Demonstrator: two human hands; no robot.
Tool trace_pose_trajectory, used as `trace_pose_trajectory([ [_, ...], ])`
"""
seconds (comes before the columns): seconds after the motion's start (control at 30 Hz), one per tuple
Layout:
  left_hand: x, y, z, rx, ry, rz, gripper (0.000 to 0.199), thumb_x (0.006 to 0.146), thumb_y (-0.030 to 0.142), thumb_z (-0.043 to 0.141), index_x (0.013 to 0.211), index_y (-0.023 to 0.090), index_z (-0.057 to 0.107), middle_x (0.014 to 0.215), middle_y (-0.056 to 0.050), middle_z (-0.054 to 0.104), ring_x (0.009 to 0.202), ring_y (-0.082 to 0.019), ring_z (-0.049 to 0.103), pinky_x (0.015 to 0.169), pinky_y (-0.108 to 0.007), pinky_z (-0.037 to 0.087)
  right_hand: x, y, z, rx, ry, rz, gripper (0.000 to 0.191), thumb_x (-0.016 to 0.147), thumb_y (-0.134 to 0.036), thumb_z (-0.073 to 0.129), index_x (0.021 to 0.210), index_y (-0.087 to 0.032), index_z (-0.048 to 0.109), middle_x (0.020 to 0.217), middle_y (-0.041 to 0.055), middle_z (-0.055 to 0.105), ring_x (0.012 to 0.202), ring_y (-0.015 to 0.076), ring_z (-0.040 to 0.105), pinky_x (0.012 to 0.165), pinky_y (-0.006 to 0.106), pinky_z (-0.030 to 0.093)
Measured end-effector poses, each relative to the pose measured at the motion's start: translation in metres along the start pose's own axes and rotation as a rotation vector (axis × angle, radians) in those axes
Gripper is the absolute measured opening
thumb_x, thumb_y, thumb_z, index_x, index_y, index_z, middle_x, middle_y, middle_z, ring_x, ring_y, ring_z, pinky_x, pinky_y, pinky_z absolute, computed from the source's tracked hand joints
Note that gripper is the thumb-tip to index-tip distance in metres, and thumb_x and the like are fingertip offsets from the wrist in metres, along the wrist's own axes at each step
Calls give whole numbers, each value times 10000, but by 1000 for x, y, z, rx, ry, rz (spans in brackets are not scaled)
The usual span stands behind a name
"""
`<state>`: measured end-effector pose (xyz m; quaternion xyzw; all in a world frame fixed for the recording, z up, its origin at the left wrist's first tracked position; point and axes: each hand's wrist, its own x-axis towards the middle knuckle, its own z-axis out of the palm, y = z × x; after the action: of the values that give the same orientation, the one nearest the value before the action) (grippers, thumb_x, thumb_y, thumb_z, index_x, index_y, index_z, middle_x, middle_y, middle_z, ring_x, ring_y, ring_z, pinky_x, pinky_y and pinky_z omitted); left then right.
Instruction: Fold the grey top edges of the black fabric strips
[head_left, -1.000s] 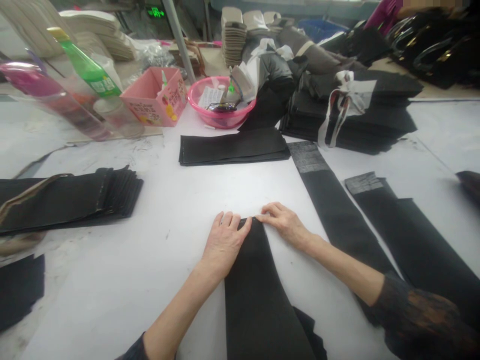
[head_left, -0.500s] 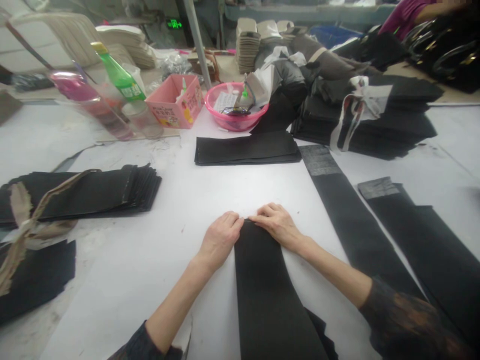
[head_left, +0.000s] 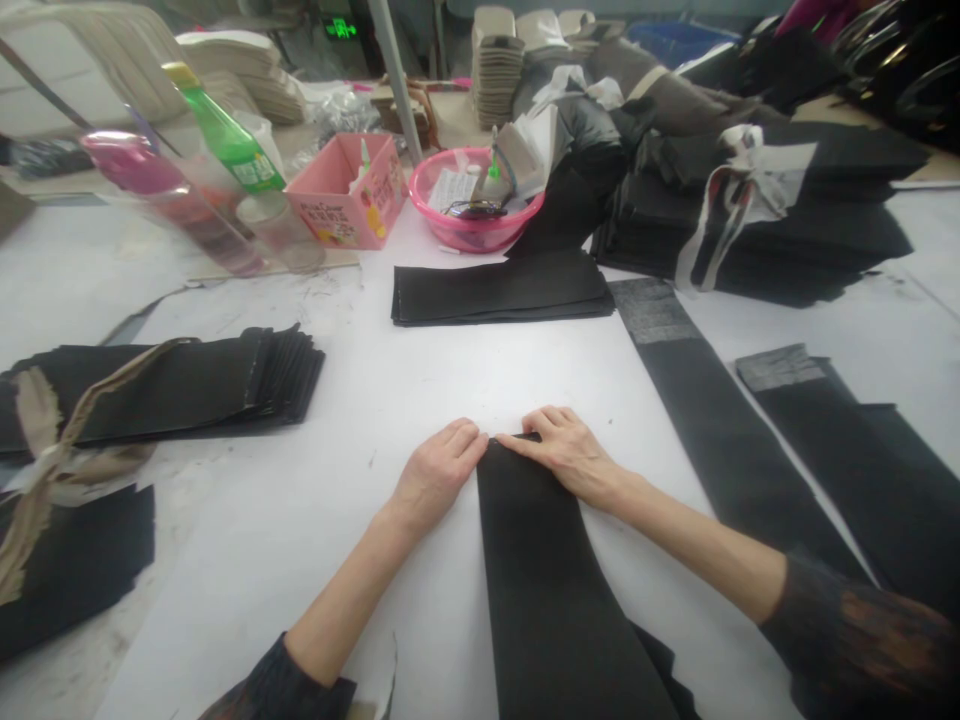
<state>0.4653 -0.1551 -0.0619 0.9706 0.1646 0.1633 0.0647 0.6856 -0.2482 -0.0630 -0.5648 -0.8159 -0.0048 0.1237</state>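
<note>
A long black strip of sheet material (head_left: 551,580) runs from the bottom of the view to the middle of the white table (head_left: 300,560). At the left corner of its far end, my left hand (head_left: 442,470) pinches the edge between thumb and fingers. My right hand (head_left: 566,450) grips the same far edge further right, with its thumb or forefinger stretched along it towards the left hand. To the right lie another black strip (head_left: 727,440) with a greyish end and more black strips (head_left: 862,450) beside it.
Beyond the hands lies a low stack of black pieces (head_left: 502,290). Tied black bundles sit at left (head_left: 172,390) and back right (head_left: 757,220). A pink basin (head_left: 472,235), a pink box (head_left: 349,190) and a green bottle (head_left: 225,135) stand at the back.
My right hand has slid slightly right along the strip's far edge, widening the gap between the hands. The left hand stays at the corner. The view has shifted a little.
</note>
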Motion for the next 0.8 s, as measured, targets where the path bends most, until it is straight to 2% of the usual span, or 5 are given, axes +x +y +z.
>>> trace_pose_trajectory([
  [0.27, -7, -6, 9, 5, 55, 32, 282, 935, 127, 454, 1192, 97, 565, 1128, -127, 615, 1176, -229, 527, 1020, -389, 468, 1, -1, -2, -44, -24, -12, 418, 952, -188, 469, 1342, -336, 484, 969, 65, 544, 915, 214, 465, 817, 352, 389],
  [0.57, -10, -7, 5, 44, 52, 102, 261, 933, 119, 449, 1150, 105, 593, 1146, -148, 620, 1200, -254, 528, 998, -413, 496, 4, -6, -5, -67, -29, -13, 402, 951, -212, 471, 1334, -331, 494, 932, 67, 546, 882, 221, 466, 798, 360, 385],
  [0.8, -11, -6, 7, 51, 67, 84, 264, 922, 102, 460, 1149, 109, 595, 1150, -147, 623, 1197, -263, 537, 993, -420, 504, 5, -8, -6, -46, -17, -3, 369, 952, -230, 470, 1307, -313, 525, 892, 64, 536, 837, 216, 461, 771, 348, 376],
])
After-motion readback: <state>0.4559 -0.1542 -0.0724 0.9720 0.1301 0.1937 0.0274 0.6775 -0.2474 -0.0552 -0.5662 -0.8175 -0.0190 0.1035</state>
